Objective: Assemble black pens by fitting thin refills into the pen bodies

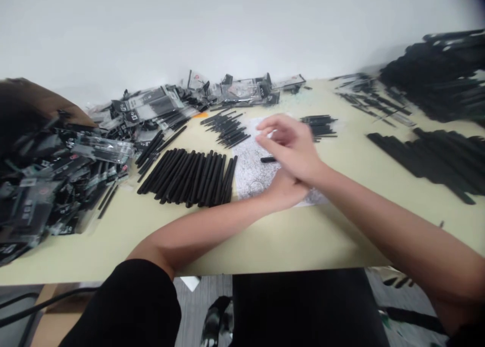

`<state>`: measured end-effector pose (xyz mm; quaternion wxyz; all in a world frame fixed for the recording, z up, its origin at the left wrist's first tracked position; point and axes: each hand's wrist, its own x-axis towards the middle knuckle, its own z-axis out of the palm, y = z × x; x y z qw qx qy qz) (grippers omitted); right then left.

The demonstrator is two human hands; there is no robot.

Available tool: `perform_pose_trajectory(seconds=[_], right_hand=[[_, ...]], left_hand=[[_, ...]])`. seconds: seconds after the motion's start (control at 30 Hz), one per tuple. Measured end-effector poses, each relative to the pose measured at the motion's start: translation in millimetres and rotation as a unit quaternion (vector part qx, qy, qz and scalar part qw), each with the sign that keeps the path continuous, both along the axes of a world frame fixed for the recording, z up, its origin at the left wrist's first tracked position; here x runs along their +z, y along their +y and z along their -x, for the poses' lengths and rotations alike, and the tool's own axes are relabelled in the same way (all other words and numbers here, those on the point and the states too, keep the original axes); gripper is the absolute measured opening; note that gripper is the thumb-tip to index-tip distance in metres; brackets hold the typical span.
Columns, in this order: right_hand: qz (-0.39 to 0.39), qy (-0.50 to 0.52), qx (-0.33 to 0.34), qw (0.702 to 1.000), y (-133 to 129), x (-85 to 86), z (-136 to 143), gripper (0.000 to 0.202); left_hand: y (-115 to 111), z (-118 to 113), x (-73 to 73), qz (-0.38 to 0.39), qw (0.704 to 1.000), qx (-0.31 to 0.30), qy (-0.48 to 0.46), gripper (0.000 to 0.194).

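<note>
Over the scribbled white paper (250, 170), my right hand (290, 140) is raised with its fingers curved and thumb stretched to the left; no object shows between them. My left hand (288, 188) lies lower, under my right wrist, its fingers mostly hidden. A short black pen-like piece (268, 159) juts out to the left between the hands; which hand touches it, if any, I cannot tell. Thick black tubes (189, 178) lie side by side left of the paper. Thin black sticks (227, 127) lie beyond them, and more thin sticks (320, 126) sit behind my right hand.
Plastic packets (151, 107) are heaped along the back and left of the pale yellow table (265, 241). A brown box (49, 99) stands at the far left. On the right are a dark pile (435, 79), long black tubes (432, 160) and loose thin pieces (373, 97).
</note>
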<state>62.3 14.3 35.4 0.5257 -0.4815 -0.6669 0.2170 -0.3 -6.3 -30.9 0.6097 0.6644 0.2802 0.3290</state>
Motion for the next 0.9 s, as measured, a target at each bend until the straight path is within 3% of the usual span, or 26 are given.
perform_pose_trajectory(seconds=[0.1,0.2,0.3,0.4,0.57,0.77,0.9], right_hand=[[-0.08,-0.098,-0.068,0.99,-13,-10.0,-57,0.01],[-0.051,-0.164,-0.08,0.982,-14,-28.2,-108,0.008],[-0.031,-0.232,-0.051,0.971,-11,-42.1,-135,0.01],[-0.011,-0.293,-0.005,0.956,-8,-49.2,-138,0.02],[0.01,-0.318,-0.012,0.948,-5,-56.4,-128,0.019],[-0.043,-0.171,-0.069,0.982,-2,-53.8,-124,0.022],[-0.069,-0.047,-0.133,0.988,1,-53.6,-119,0.036]], left_hand=[[-1,-3,0.4,0.049,0.998,-0.008,-0.027,0.007],[-2,-4,3.5,0.086,0.995,-0.012,-0.04,0.007],[-3,-3,8.1,0.104,0.994,-0.007,-0.035,0.008],[-2,-2,11.8,0.117,0.993,0.006,-0.031,0.007],[0,-1,15.1,0.135,0.99,0.014,-0.046,0.009],[3,0,16.3,0.163,0.984,0.035,-0.067,0.01],[5,0,17.1,0.222,0.968,0.054,-0.107,0.011]])
